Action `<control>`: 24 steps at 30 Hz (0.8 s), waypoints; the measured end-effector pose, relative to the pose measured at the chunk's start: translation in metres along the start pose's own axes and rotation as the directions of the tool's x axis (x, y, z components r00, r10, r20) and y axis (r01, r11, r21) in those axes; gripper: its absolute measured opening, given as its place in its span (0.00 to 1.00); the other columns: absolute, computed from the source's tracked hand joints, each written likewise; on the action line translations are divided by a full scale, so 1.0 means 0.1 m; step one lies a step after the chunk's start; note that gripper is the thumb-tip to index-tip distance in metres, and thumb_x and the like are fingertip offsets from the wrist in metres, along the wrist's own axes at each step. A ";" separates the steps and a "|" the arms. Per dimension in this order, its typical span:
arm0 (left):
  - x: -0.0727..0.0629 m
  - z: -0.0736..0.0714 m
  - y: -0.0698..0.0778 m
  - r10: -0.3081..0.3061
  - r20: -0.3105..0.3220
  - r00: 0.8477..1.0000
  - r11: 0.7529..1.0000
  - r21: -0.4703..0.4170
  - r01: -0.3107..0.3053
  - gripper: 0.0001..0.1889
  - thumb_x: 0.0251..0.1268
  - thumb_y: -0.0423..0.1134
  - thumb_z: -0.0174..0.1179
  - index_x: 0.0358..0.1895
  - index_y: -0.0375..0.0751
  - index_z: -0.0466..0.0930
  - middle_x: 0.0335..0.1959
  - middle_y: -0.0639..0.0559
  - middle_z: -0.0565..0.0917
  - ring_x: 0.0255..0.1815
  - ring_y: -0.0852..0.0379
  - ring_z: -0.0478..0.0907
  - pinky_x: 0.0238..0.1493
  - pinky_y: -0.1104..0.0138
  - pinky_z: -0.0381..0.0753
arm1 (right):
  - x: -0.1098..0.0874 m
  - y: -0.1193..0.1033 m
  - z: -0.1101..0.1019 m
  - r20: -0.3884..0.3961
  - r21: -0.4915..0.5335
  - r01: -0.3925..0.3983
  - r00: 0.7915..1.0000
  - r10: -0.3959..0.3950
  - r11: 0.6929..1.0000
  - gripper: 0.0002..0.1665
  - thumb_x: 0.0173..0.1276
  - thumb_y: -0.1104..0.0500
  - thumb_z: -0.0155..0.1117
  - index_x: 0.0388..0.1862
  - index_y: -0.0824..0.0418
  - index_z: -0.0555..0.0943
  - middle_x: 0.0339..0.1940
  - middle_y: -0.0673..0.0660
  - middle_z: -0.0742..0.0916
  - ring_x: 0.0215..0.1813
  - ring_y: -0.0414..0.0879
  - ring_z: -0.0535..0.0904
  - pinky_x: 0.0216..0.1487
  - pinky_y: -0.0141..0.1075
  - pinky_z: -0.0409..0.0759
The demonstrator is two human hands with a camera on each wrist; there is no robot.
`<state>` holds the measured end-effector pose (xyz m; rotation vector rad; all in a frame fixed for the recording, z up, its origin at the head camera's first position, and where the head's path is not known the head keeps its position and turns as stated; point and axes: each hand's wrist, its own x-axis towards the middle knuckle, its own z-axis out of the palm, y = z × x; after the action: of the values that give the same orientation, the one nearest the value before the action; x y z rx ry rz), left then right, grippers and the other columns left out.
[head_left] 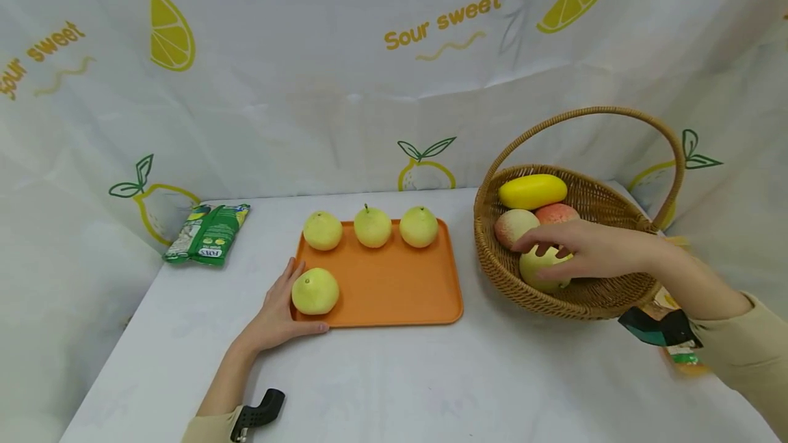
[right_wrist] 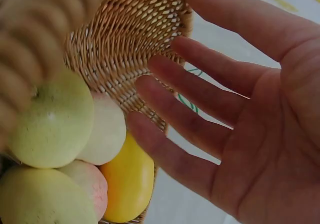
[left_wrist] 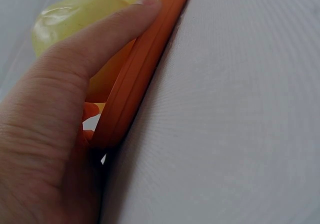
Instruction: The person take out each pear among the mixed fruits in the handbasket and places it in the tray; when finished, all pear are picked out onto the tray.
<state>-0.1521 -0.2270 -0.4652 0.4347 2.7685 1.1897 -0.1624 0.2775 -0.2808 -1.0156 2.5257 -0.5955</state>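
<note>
My left hand (head_left: 277,310) holds the near left corner of an orange tray (head_left: 394,286), its thumb along the front rim. A round yellow-green pear (head_left: 315,291) sits in that corner. Three more pears, a left one (head_left: 323,230), a middle one (head_left: 372,227) and a right one (head_left: 419,227), line the tray's back edge. Over a wicker basket (head_left: 523,296) hovers my right hand (head_left: 591,249), above a pear (head_left: 534,266) it partly hides. The right wrist view shows its fingers (right_wrist: 185,129) extended and spread, holding nothing, beside two pears. Two pinkish peaches (head_left: 514,227) and a yellow mango-like fruit (head_left: 532,191) lie there too.
The basket's tall arched handle (head_left: 591,111) rises over the right arm's side. A green snack packet (head_left: 209,234) lies at the back left of the white table (head_left: 369,388). Another packet (head_left: 683,357) is partly hidden beneath the right forearm. A lemon-print cloth (head_left: 295,122) hangs behind.
</note>
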 end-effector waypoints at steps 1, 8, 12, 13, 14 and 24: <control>0.00 0.00 0.00 -0.002 -0.001 1.000 1.000 0.002 0.002 0.65 0.41 0.59 0.77 0.79 0.44 0.41 0.79 0.41 0.37 0.77 0.34 0.36 0.67 0.32 0.40 | 0.01 0.02 -0.02 0.021 -0.006 -0.017 1.000 0.018 1.000 0.23 0.70 0.49 0.64 0.61 0.54 0.76 0.57 0.46 0.81 0.52 0.47 0.78 0.48 0.41 0.80; 0.00 -0.01 0.00 -0.001 -0.006 1.000 1.000 0.005 0.001 0.65 0.41 0.59 0.77 0.79 0.44 0.42 0.79 0.41 0.37 0.77 0.34 0.36 0.66 0.32 0.40 | 0.11 0.11 -0.10 0.155 -0.075 -0.157 0.974 0.167 0.985 0.33 0.65 0.46 0.68 0.64 0.60 0.74 0.61 0.55 0.79 0.61 0.56 0.74 0.57 0.53 0.74; 0.00 -0.02 0.00 -0.002 -0.004 1.000 1.000 0.008 0.002 0.65 0.42 0.59 0.76 0.79 0.45 0.41 0.79 0.41 0.37 0.77 0.34 0.36 0.66 0.32 0.40 | 0.17 0.18 -0.13 0.206 -0.073 -0.202 0.955 0.213 0.977 0.37 0.63 0.51 0.70 0.66 0.66 0.71 0.63 0.60 0.78 0.64 0.62 0.71 0.60 0.57 0.71; 0.00 -0.02 0.00 -0.006 -0.003 1.000 1.000 0.007 0.006 0.65 0.42 0.59 0.76 0.79 0.45 0.41 0.79 0.41 0.37 0.77 0.34 0.35 0.66 0.32 0.41 | 0.18 0.20 -0.13 0.220 -0.064 -0.218 0.949 0.227 0.974 0.37 0.62 0.52 0.70 0.66 0.66 0.71 0.64 0.61 0.77 0.64 0.63 0.71 0.60 0.57 0.70; 0.00 -0.02 0.00 -0.008 -0.003 1.000 1.000 0.005 0.008 0.65 0.42 0.59 0.76 0.79 0.45 0.41 0.79 0.41 0.37 0.77 0.34 0.35 0.66 0.32 0.41 | 0.20 0.22 -0.14 0.232 -0.063 -0.226 0.944 0.235 0.972 0.38 0.61 0.54 0.71 0.66 0.67 0.70 0.64 0.62 0.77 0.64 0.64 0.71 0.59 0.58 0.71; -0.01 -0.01 -0.02 -0.015 0.007 1.000 1.000 0.000 0.015 0.65 0.43 0.58 0.76 0.80 0.46 0.41 0.80 0.42 0.36 0.76 0.33 0.35 0.66 0.31 0.40 | 0.28 0.36 -0.12 0.296 -0.071 -0.212 0.929 0.223 0.975 0.41 0.53 0.58 0.77 0.65 0.66 0.72 0.63 0.62 0.77 0.63 0.62 0.71 0.58 0.56 0.72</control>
<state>-0.1523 -0.2293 -0.4656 0.4163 2.7611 1.1824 -0.2073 0.2842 -0.2930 -0.7570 2.3393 -0.3026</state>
